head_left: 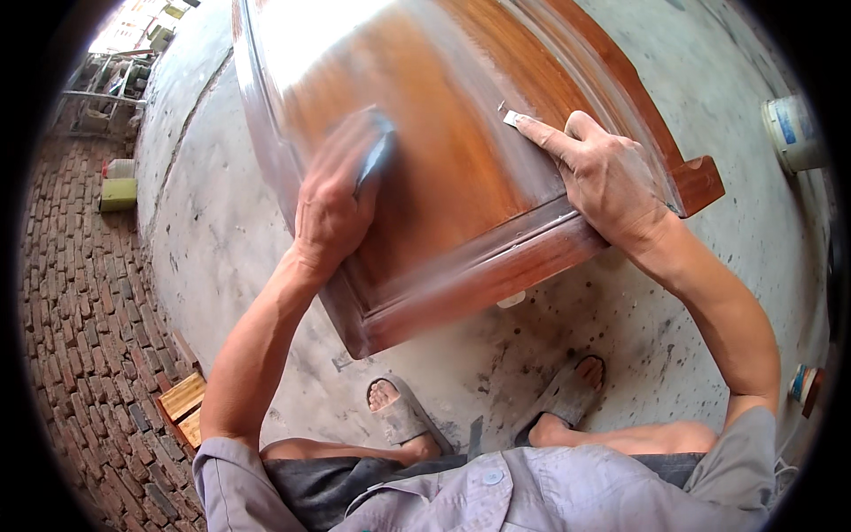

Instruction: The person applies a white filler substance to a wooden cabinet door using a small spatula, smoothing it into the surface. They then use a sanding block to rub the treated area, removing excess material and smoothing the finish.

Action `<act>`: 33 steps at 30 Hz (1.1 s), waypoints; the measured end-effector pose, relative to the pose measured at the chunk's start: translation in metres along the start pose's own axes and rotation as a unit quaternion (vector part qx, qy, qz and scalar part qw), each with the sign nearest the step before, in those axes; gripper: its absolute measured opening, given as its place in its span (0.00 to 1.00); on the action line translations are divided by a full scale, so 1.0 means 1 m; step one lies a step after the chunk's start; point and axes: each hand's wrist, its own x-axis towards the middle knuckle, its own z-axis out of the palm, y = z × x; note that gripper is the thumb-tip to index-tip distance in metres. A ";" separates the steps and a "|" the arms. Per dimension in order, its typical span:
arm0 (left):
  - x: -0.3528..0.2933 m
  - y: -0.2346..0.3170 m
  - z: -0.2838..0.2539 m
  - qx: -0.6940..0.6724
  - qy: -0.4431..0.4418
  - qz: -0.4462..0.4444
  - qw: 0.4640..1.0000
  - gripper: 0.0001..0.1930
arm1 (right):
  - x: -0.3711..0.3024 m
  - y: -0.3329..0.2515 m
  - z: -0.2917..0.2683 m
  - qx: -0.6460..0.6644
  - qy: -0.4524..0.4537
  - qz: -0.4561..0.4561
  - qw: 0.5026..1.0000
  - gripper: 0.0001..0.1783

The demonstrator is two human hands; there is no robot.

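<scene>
A brown wooden door panel (pixel 452 146) with raised moulding edges lies before me, streaked with whitish dust. My left hand (pixel 332 195) is pressed onto its left part, fingers closed over a flat light-blue pad (pixel 377 152); hand and pad are smeared by motion. Toward the panel's right side, my right hand (pixel 612 173) rests with the index finger stretched forward and the other fingers curled. A small flat white piece (pixel 511 118) shows at the tip of that index finger, against the wood; its kind is too small to tell.
Under the panel spreads a stained grey concrete floor (pixel 487 372), where my sandalled feet stand. A white bucket (pixel 793 133) is at the right. To the left are a brick-paved strip (pixel 84 319), a yellow-green container (pixel 118 195) and a wooden piece (pixel 183 406). A small can (pixel 802 386) stands lower right.
</scene>
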 end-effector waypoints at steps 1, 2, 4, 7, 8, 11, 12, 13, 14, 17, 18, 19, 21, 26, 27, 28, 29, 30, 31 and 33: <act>-0.003 -0.002 0.002 0.000 -0.002 -0.002 1.000 0.21 | 0.001 0.000 0.004 0.002 0.005 -0.007 1.000 0.26; -0.003 -0.001 0.002 0.001 0.000 -0.003 1.000 0.21 | 0.002 0.001 0.005 0.002 0.013 -0.014 1.000 0.27; -0.002 0.001 0.001 0.001 0.004 -0.004 1.000 0.21 | 0.004 0.002 0.003 -0.005 0.021 -0.024 0.999 0.27; -0.002 0.001 0.000 0.003 0.002 -0.006 1.000 0.21 | 0.004 0.001 0.004 -0.009 0.013 -0.020 1.000 0.27; -0.002 0.001 0.000 0.004 0.002 -0.006 1.000 0.21 | -0.001 0.001 0.003 -0.006 0.007 -0.013 1.000 0.27; -0.002 0.001 0.003 0.004 0.005 -0.009 1.000 0.21 | 0.003 0.000 0.002 -0.016 0.016 -0.019 1.000 0.26; 0.000 0.001 0.004 0.002 0.006 -0.009 1.000 0.21 | 0.008 0.002 0.005 -0.018 0.023 -0.025 0.999 0.26; 0.002 0.002 0.003 0.002 0.011 -0.001 1.000 0.21 | 0.010 0.003 0.006 -0.020 0.030 -0.030 0.999 0.26; 0.000 0.000 0.003 0.002 0.013 0.004 1.000 0.21 | 0.009 0.001 0.005 -0.013 0.028 -0.026 0.999 0.26; -0.004 -0.002 0.003 0.004 0.011 -0.004 1.000 0.22 | 0.003 -0.003 0.000 -0.003 0.013 -0.011 1.000 0.26; -0.004 -0.001 0.003 0.006 0.009 -0.010 1.000 0.22 | 0.002 -0.004 -0.001 -0.008 0.004 -0.004 1.000 0.26; -0.004 -0.002 0.003 0.007 0.009 -0.009 1.000 0.22 | 0.002 -0.005 -0.003 -0.012 -0.006 0.003 1.000 0.26; 0.000 -0.001 0.005 0.007 0.014 -0.001 1.000 0.22 | 0.006 0.000 0.004 -0.011 0.021 -0.017 1.000 0.26; -0.006 -0.001 0.004 0.011 0.006 -0.015 1.000 0.27 | 0.005 -0.003 -0.001 -0.005 0.006 -0.005 1.000 0.27; -0.005 -0.001 0.004 0.012 0.006 -0.016 1.000 0.27 | 0.008 -0.003 0.000 -0.004 0.006 -0.008 1.000 0.27; -0.005 0.000 0.005 0.014 0.007 -0.018 1.000 0.27 | 0.012 -0.002 0.001 -0.003 0.005 -0.011 1.000 0.27; -0.004 0.000 0.005 0.016 0.008 -0.017 1.000 0.27 | 0.018 -0.002 0.002 -0.005 0.005 -0.007 1.000 0.27; -0.005 0.000 0.006 0.014 0.006 -0.017 1.000 0.27 | 0.025 -0.002 0.003 -0.007 0.004 -0.004 1.000 0.27; -0.004 0.001 0.006 0.013 0.007 -0.015 1.000 0.28 | 0.032 -0.003 0.005 -0.009 0.004 -0.001 1.000 0.28; -0.002 0.002 0.004 0.014 0.010 -0.013 1.000 0.28 | 0.043 -0.005 0.007 -0.025 0.005 0.002 1.000 0.28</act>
